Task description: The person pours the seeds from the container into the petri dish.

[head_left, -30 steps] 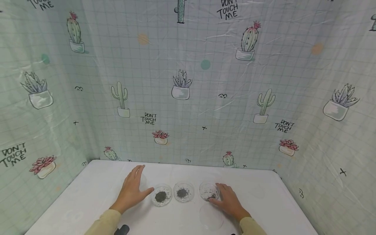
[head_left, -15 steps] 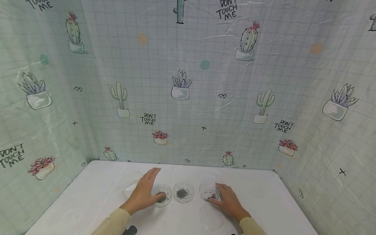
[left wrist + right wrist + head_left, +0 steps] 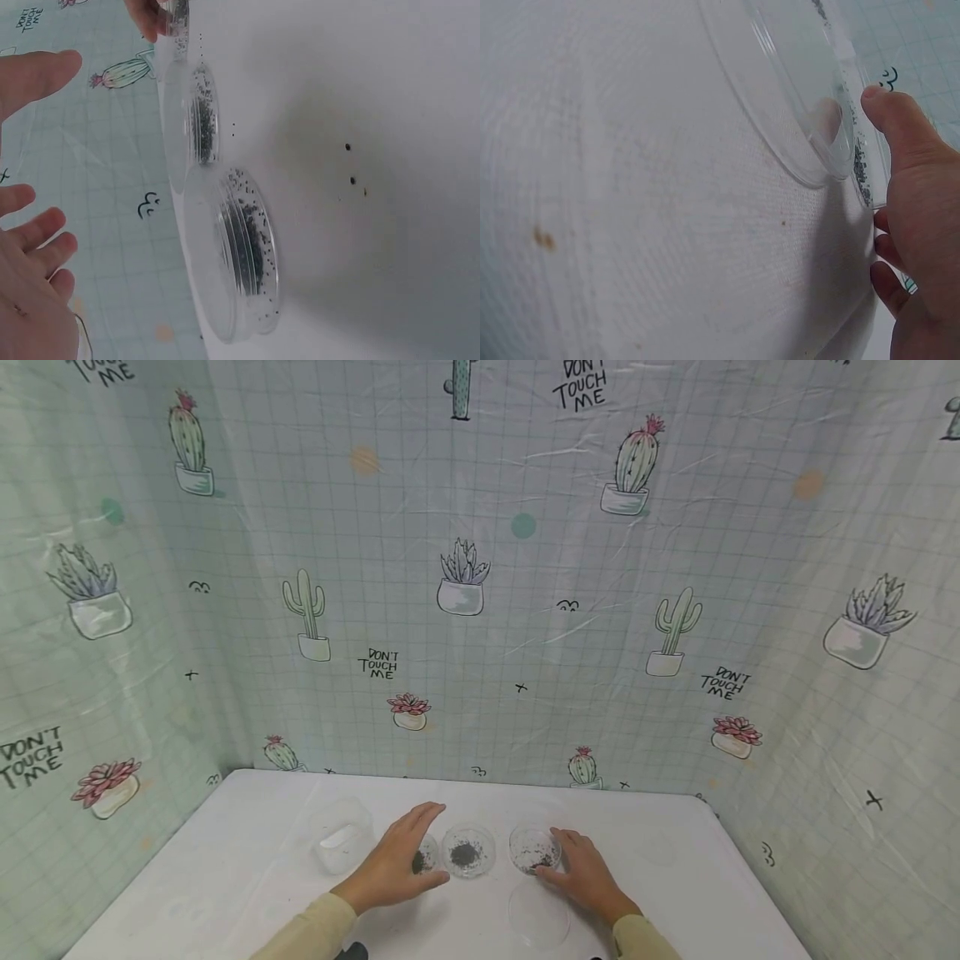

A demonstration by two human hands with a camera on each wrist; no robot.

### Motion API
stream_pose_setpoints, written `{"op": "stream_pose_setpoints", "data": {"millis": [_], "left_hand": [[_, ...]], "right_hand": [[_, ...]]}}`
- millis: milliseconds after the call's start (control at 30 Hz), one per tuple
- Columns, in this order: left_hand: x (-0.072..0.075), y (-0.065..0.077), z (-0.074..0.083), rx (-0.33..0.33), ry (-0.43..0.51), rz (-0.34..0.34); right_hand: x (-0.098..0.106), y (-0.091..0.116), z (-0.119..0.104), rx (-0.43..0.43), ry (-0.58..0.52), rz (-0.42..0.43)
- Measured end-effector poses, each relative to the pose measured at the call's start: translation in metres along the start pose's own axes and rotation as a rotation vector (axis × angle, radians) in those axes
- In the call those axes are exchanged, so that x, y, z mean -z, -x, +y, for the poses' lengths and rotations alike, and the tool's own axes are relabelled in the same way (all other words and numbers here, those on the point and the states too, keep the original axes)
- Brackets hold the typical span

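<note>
My left hand, thumb and fingers spread apart with nothing held, is over the left petri dish and hides part of it. The middle petri dish stands just right of that hand, with a pile of dark grains inside. At the right, my right hand holds a third petri dish by its side, thumb in front and fingers behind; its grains gather near the front edge. In the left wrist view, the nearest dish is apart from the left fingers.
A clear round lid lies in front of the right dish. Clear plastic pieces rest at the left of the white table. Stray dark grains dot the tabletop. A cactus-print curtain closes off the back and sides.
My left hand has moved right and slightly toward me, from beside the left dish to over it, uncovering the clear plastic pieces. The right hand and its dish have stayed put.
</note>
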State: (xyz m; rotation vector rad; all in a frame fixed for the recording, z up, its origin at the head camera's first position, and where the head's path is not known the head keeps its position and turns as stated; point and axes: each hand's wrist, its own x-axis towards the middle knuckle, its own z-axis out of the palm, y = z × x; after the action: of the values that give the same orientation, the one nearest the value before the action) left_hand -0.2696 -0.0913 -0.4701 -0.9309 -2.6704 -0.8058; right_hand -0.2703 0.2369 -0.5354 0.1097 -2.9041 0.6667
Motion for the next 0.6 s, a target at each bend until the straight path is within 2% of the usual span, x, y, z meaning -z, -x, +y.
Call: {"op": "stream_pose_setpoints", "data": {"millis": [300, 600], "left_hand": [[-0.011, -0.005, 0.010, -0.044, 0.055, -0.124], [-0.022, -0.011, 0.022, -0.103, 0.079, -0.215]], "right_hand": [[0.003, 0.000, 0.000, 0.022, -0.006, -0.009], [0.005, -0.001, -0.002, -0.001, -0.016, -0.021]]}}
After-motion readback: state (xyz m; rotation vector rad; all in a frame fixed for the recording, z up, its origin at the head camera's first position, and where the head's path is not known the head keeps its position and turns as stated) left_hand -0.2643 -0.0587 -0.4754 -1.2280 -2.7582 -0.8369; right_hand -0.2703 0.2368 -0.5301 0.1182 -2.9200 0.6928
